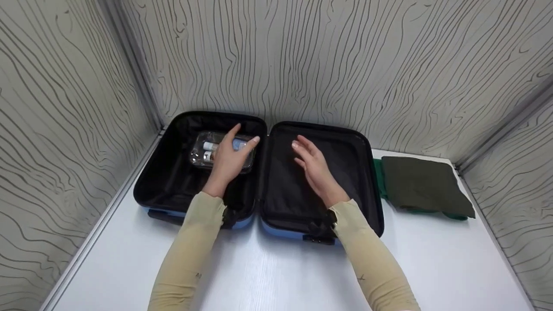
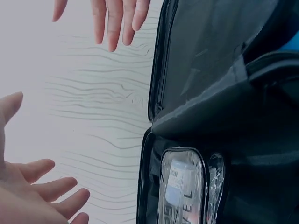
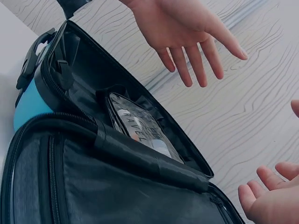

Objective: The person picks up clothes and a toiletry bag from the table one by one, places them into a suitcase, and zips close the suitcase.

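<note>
A blue suitcase with black lining (image 1: 319, 172) lies opened flat, its two halves side by side. In its left half sits a clear toiletry bag (image 1: 201, 157) with small bottles inside and lettering on top, also visible in the left wrist view (image 2: 182, 186). My left hand (image 1: 229, 157) hovers over that bag, fingers spread, and hides part of it in the head view. Above the right half is my right hand (image 1: 314, 166), fingers loosely extended. Both wrist views show the hands raised clear of the suitcase, palms facing each other, holding nothing.
Right of the suitcase, a folded dark olive cloth (image 1: 425, 185) lies on top of a green cloth (image 1: 380, 177). Everything rests on a white table (image 1: 276, 272). Wood-grain patterned panels (image 1: 268, 65) close in the back and both sides.
</note>
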Demonstrator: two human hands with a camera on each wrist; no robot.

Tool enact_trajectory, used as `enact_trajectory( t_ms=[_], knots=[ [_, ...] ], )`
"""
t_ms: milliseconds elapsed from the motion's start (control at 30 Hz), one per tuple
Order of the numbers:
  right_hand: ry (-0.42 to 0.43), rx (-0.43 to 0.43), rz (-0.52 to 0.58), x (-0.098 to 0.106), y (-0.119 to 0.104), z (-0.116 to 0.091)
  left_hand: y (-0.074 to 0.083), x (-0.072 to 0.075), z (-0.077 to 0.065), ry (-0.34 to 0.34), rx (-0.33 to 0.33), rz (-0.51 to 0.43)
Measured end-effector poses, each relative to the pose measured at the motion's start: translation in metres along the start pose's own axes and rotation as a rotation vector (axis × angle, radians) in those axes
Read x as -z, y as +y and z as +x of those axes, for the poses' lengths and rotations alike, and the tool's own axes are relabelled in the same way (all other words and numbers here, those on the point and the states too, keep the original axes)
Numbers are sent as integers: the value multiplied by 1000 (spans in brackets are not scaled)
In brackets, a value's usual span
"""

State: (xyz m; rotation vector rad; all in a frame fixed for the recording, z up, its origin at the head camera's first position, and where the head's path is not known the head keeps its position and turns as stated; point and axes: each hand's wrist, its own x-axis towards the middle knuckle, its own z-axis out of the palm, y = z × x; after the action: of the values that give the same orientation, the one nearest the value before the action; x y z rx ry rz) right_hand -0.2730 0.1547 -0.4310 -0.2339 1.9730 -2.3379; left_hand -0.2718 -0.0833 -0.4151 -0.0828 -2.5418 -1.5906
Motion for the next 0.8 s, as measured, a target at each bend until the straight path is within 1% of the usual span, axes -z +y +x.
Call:
enact_trajectory(
  t_ms=[133,233,467,567,800],
  knots=[
    [28,25,-46,12,-3,-6,0,-6,-5,-6,-34,21],
    [67,37,-82,22,-5,-11,0,-10,-8,-16,-51,24],
    [130,30,-219,48,-8,-25,-4,-17,-17,-26,-63,3],
    [157,24,-236,59,-10,-32,-6,-22,-21,-41,-63,-20],
    [209,11,-213,85,-16,-47,-10,-34,-31,-75,-92,-44]
  ],
)
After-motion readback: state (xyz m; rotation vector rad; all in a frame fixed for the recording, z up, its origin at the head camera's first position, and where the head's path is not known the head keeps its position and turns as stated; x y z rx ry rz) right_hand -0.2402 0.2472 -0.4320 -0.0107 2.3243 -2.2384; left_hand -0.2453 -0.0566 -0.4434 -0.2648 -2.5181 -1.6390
